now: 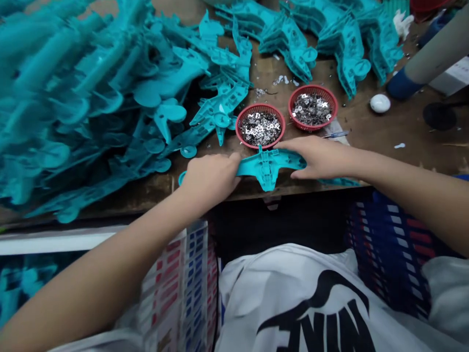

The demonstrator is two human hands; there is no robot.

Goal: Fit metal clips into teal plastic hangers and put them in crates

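Note:
A long teal plastic part [266, 168], with a pointed middle and arms running out to both sides, lies across the front edge of the table. My left hand [212, 178] is closed around its left arm. Around the right arm of the part curl the fingers and thumb of my right hand [315, 155]. Just beyond the part are two red baskets: the nearer one [240, 133] holds small shiny metal pieces, and the other [334, 115], a little farther right, holds similar pieces.
A big heap of teal plastic parts [91, 93] fills the left side. Nested stacks of similar parts [286, 44] lie at the back. To the right are a white egg-shaped object [380, 103], a thin pen-like tool [336, 134] and a grey post with a blue base [405, 84].

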